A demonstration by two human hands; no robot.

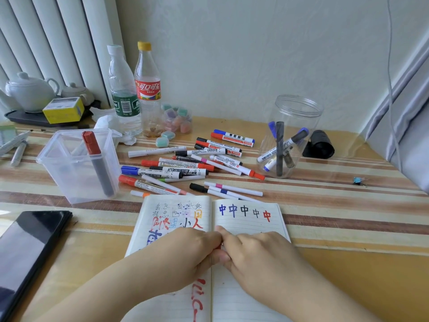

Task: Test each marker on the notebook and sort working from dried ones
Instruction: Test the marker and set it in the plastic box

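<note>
An open lined notebook (250,220) lies at the table's front, with several test characters in blue, black and red on its right page. My left hand (185,254) and right hand (257,254) meet over its spine, fingers curled round a red marker (218,246). Only a small red sliver of it shows between them. A loose pile of markers (185,169) lies behind the notebook. A square clear tub (69,182) on the left holds one red-capped grey marker (97,161). A round clear jar (299,108) on the right holds several markers.
A dark tablet (27,247) lies at the front left. Two plastic bottles (134,89), crumpled tissue, a small jar of pastel pieces, a teapot on a tray (30,91) and a yellow box stand at the back. A black roll (319,145) sits right of the jar.
</note>
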